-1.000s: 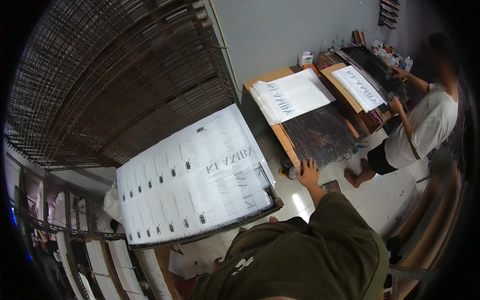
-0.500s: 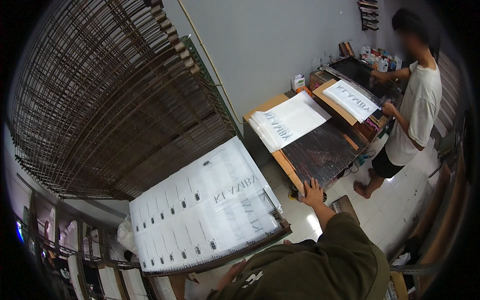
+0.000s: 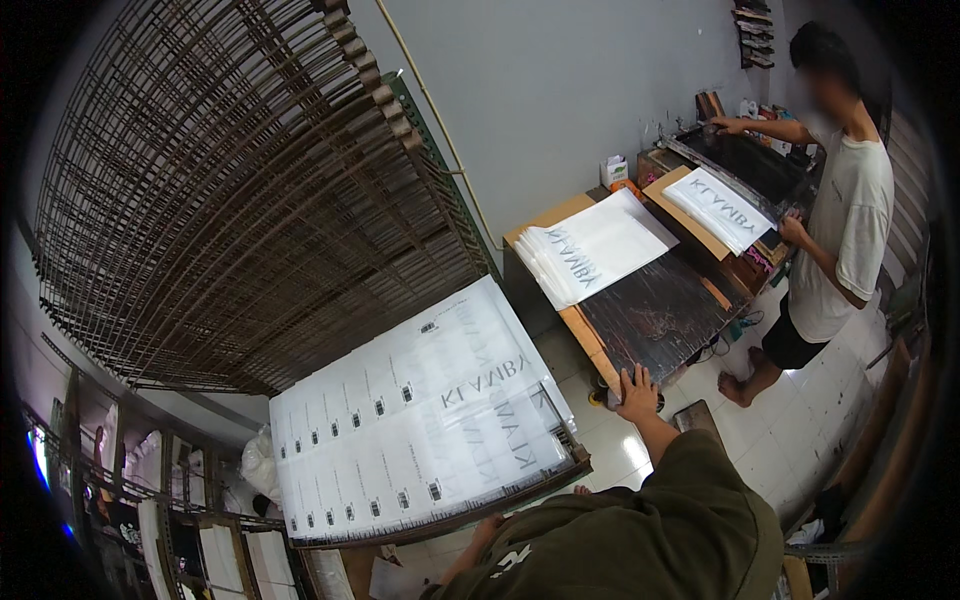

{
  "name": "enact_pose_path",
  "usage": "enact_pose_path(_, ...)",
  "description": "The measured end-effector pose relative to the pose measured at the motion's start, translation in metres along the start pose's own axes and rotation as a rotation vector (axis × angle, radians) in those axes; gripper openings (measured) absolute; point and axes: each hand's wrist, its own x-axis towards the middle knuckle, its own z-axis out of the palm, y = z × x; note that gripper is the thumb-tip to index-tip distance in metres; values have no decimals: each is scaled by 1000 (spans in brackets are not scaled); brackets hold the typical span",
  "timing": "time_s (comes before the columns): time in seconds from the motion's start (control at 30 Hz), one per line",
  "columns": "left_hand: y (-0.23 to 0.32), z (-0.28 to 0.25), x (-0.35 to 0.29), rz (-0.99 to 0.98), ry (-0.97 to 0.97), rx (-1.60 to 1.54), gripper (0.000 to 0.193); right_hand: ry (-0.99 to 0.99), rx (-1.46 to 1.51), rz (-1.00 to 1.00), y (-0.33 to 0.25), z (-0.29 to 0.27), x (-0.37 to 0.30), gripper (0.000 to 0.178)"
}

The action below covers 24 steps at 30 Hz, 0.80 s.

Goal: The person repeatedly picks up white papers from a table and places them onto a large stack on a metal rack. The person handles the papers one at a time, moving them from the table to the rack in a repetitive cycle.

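Observation:
My right hand (image 3: 637, 392) rests on the near corner of a dark-topped worktable (image 3: 660, 300), fingers spread and nothing held. My left hand (image 3: 487, 528) hangs low beside the front edge of a drying rack (image 3: 560, 466); its fingers are mostly hidden. Translucent white printed plastic sheets (image 3: 390, 440) lie overlapping on the rack's lowered tier, in front of me. On the worktable sits a stack of white printed bags (image 3: 610, 240), nearer the wall than my right hand.
Raised wire tiers (image 3: 230, 200) tower at the left. To the right, a co-worker (image 3: 850, 220) stands at a dark printing screen (image 3: 745, 165), beside another bag stack (image 3: 712, 205) on cardboard. A small dark bench (image 3: 700, 425) stands on the tiled floor near my right arm.
The whole view has shifted slightly, moving the scene right. The co-worker's far arm has stretched toward the far end of the screen. My right hand stays at the table corner.

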Motion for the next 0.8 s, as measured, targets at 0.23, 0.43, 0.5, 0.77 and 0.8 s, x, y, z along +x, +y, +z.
enact_pose_path(0.23, -63, 15, 24, 110, 9, 30, 32, 5, 15, -17, 1, 9, 2, 93)
enact_pose_path(0.43, -49, 4, 10, -61, -40, -97, 37, 65, 7, -3, 9, 19, 6, 93)
enact_pose_path(0.5, -75, 11, 12, -20, -19, -47, 40, 48, 27, -16, 6, 14, 4, 93)
enact_pose_path(0.77, -3, -32, -44, -186, -36, -352, 50, 31, 27, 4, 6, 10, 3, 93)
enact_pose_path(0.8, 7, -39, -54, -246, -68, -411, 53, 32, 21, 1, 5, 9, 3, 93)
